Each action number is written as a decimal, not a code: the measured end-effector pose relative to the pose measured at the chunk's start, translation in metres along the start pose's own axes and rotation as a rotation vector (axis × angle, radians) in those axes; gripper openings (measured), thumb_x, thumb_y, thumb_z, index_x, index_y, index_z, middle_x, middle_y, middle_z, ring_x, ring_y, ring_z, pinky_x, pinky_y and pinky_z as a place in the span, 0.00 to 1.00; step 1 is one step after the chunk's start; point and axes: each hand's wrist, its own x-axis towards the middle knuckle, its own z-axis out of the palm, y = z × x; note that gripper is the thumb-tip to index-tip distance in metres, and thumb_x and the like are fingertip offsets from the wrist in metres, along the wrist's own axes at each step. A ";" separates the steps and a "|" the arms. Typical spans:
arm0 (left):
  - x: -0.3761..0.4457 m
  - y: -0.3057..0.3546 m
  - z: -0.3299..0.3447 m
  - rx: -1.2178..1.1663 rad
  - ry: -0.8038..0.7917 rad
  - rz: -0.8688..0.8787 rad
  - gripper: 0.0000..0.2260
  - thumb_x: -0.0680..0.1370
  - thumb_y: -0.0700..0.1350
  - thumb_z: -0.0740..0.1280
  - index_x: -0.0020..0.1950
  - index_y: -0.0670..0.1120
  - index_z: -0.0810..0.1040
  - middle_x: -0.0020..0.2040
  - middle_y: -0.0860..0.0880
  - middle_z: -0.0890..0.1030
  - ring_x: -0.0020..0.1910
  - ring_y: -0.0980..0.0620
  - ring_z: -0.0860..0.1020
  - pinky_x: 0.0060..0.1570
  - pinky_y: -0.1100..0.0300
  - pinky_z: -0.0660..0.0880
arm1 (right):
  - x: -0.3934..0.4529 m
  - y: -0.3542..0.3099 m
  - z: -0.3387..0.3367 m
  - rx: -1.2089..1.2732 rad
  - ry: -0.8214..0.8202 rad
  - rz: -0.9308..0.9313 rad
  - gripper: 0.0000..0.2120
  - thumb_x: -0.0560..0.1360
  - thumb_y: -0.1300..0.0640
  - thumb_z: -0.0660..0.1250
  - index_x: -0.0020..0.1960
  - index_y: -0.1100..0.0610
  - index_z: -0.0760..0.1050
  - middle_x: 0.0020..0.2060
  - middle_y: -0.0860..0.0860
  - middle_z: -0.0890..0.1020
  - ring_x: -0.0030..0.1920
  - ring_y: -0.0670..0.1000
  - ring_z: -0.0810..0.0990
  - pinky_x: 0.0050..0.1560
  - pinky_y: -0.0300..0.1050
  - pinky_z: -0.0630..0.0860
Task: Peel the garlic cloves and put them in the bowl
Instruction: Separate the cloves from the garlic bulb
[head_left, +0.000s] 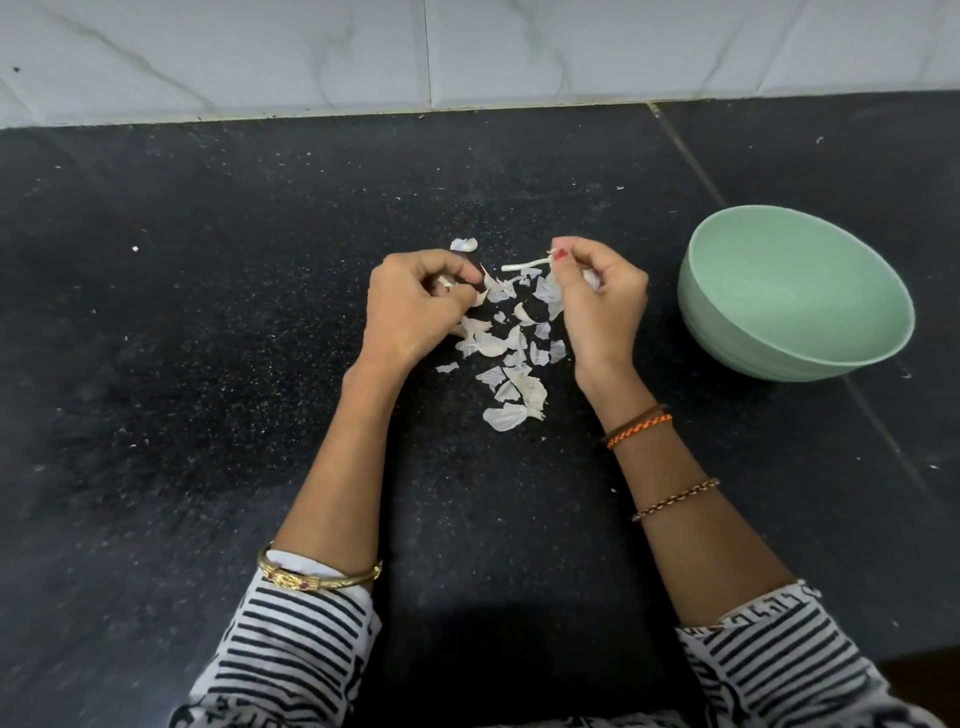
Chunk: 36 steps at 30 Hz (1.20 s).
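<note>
Garlic is seen only in part from the head view: a pale piece (445, 283) is held inside the curled fingers of the left hand (410, 306), and whether it is a clove or only skin cannot be told. A thin white strip (524, 266) is pinched at the fingertips of the right hand (597, 306), whose other fingers are curled on something pale, mostly hidden. Both hands are held just above the dark worktop (208, 364), near each other but apart. Loose skins (511, 364) are scattered on the worktop between and below the hands. The green bowl (795, 296) stands to the right, near the right hand; what shows of its inside holds no cloves.

Peeling appears to be in hand. For a clean result, the skin is best pulled along the clove's length while the clove is held firmly but not crushed. Bits of skin should be shaken off before anything is dropped into the bowl.
</note>
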 end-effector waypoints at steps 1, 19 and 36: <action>0.000 -0.001 0.001 0.056 -0.003 0.001 0.08 0.69 0.38 0.67 0.37 0.51 0.80 0.26 0.50 0.71 0.21 0.60 0.69 0.28 0.66 0.70 | -0.001 -0.001 0.000 0.003 -0.012 0.018 0.08 0.74 0.64 0.65 0.51 0.60 0.81 0.43 0.44 0.81 0.47 0.40 0.78 0.54 0.34 0.74; 0.001 0.000 0.013 -0.228 0.031 0.091 0.06 0.74 0.50 0.67 0.43 0.51 0.82 0.41 0.44 0.83 0.43 0.45 0.79 0.48 0.50 0.76 | -0.010 -0.005 0.005 0.166 -0.211 -0.091 0.10 0.70 0.69 0.70 0.52 0.65 0.79 0.39 0.47 0.81 0.39 0.37 0.81 0.43 0.32 0.77; -0.002 0.006 0.025 -0.336 0.148 0.104 0.08 0.76 0.43 0.68 0.37 0.45 0.80 0.35 0.43 0.81 0.36 0.48 0.76 0.39 0.57 0.75 | -0.015 -0.003 0.013 0.128 -0.153 -0.271 0.03 0.73 0.64 0.69 0.45 0.64 0.80 0.36 0.46 0.81 0.37 0.41 0.81 0.39 0.33 0.76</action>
